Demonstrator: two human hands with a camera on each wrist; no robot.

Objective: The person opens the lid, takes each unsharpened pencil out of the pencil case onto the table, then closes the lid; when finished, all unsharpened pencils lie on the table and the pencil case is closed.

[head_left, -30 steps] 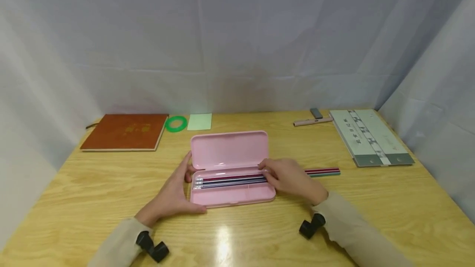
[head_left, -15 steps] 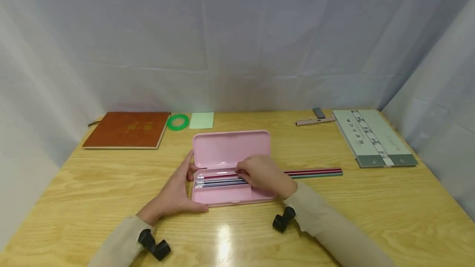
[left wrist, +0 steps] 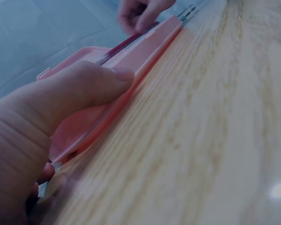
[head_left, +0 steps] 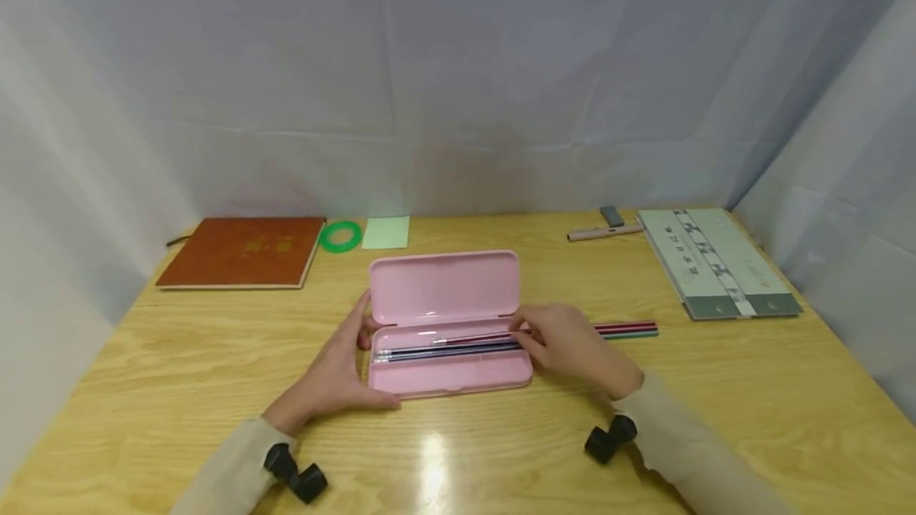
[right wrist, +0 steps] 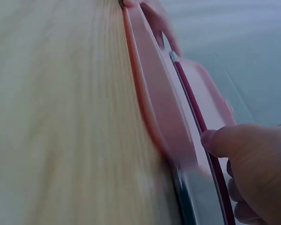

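An open pink pencil case (head_left: 451, 376) lies mid-table with its lid (head_left: 444, 286) folded back and several pencils (head_left: 429, 352) in the base. My left hand (head_left: 343, 364) grips the case's left end, thumb (left wrist: 89, 86) on the front wall (left wrist: 152, 44). My right hand (head_left: 554, 338) pinches a red pencil (head_left: 475, 337) at the case's right end. The pencil lies slanted over the others, its eraser end near mid-case. The right wrist view shows the same red pencil (right wrist: 193, 105) running past my thumb (right wrist: 225, 140) above the case wall (right wrist: 152, 93).
More pencils (head_left: 630, 330) lie on the table right of my right hand. At the back stand a brown notebook (head_left: 239, 251), a green tape ring (head_left: 339, 236), a pale green note pad (head_left: 386, 232), a pink pen (head_left: 601, 234) and a long grey-white box (head_left: 716, 261).
My right hand reached left to the middle of the case, then drew back to its right end, sliding the red pencil rightward with it. The left hand stayed on the case.
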